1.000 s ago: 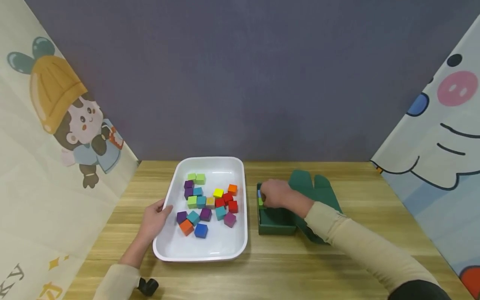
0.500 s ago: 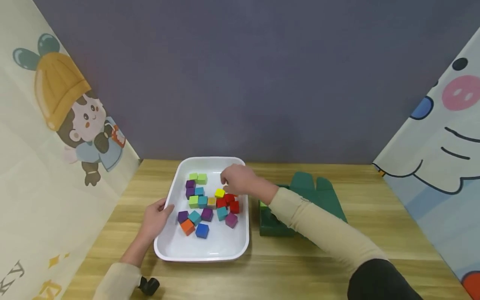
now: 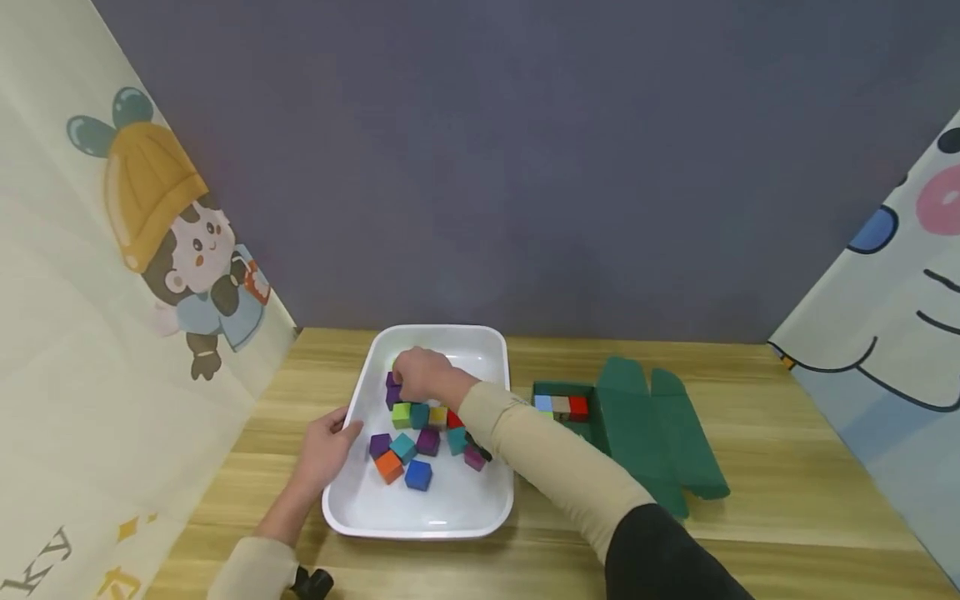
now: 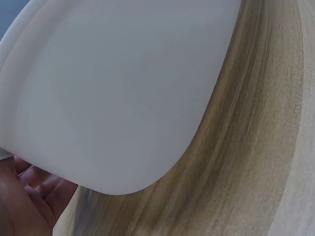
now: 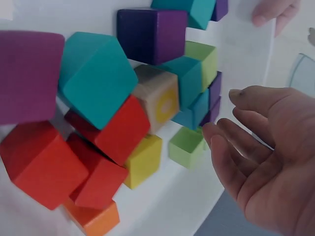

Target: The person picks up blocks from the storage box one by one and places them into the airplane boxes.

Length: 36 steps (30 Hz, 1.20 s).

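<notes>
A white tray (image 3: 450,518) holds several coloured cubes: red, teal, purple, light green, yellow, orange and blue. My left hand (image 3: 326,450) holds the tray's left rim, the thumb on top; the left wrist view shows its curled fingers (image 4: 47,194) under the edge. Over the tray's upper left is my right hand (image 3: 427,372). In the right wrist view its thumb and fingertips are apart with nothing between them, close to purple cubes (image 5: 215,91) and a light green cube (image 5: 186,147). From the head view, this hand covers some cubes behind it.
Right of the tray stands an open green box (image 3: 566,388), with blue, beige, red and light green cubes along its far end. Its lid flaps (image 3: 637,446) spread to the right on the wooden table (image 3: 787,500). A dark grey wall (image 3: 480,167) rises behind.
From inside the green box, my right hand has moved left across to the far left part of the tray. The left hand stays at the rim. The head view has shifted slightly.
</notes>
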Each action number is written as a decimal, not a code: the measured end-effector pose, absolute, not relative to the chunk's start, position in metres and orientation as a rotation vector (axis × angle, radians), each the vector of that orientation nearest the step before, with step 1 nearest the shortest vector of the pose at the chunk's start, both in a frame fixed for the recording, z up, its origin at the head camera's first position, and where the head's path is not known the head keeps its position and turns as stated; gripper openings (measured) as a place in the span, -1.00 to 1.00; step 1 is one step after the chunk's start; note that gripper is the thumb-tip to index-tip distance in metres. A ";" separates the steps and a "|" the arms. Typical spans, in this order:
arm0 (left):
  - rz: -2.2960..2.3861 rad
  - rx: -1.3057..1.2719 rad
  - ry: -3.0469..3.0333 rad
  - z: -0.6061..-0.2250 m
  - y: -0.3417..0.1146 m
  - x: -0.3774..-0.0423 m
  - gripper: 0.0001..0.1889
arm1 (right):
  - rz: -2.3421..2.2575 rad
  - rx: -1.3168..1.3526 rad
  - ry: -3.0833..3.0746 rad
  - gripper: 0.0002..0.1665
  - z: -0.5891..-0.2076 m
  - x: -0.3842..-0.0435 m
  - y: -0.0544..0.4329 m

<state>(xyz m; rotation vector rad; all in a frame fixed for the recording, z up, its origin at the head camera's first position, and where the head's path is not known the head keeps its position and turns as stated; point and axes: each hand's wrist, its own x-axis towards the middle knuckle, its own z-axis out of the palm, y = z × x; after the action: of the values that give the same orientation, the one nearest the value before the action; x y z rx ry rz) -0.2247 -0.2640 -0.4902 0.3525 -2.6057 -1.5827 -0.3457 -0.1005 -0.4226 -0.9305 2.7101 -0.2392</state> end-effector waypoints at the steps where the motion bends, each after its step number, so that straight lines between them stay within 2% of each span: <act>1: -1.582 0.348 -2.599 -0.491 -0.263 -0.225 -0.50 | -0.233 -0.919 2.712 -0.80 -0.424 -0.346 -0.101; 8: -1.599 0.346 -2.558 -0.491 -0.260 -0.224 -0.51 | -0.172 -0.875 2.706 -0.89 -0.430 -0.349 -0.102; 20: -1.617 0.335 -2.546 -0.490 -0.258 -0.221 -0.53 | -0.195 -0.831 2.697 -0.84 -0.444 -0.347 -0.098; 28: -1.587 0.331 -2.558 -0.492 -0.260 -0.224 -0.52 | -0.231 -0.929 2.679 -0.65 -0.421 -0.347 -0.081; 36: -1.581 0.322 -2.567 -0.490 -0.263 -0.226 -0.53 | -0.230 -1.035 2.684 -0.57 -0.388 -0.335 -0.028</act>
<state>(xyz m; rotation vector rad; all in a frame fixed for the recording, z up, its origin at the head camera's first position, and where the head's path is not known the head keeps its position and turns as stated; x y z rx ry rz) -0.2258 -0.2630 -0.4895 0.3217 -2.5673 -1.5814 -0.3346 -0.0278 -0.3878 -1.0346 2.6842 -0.2303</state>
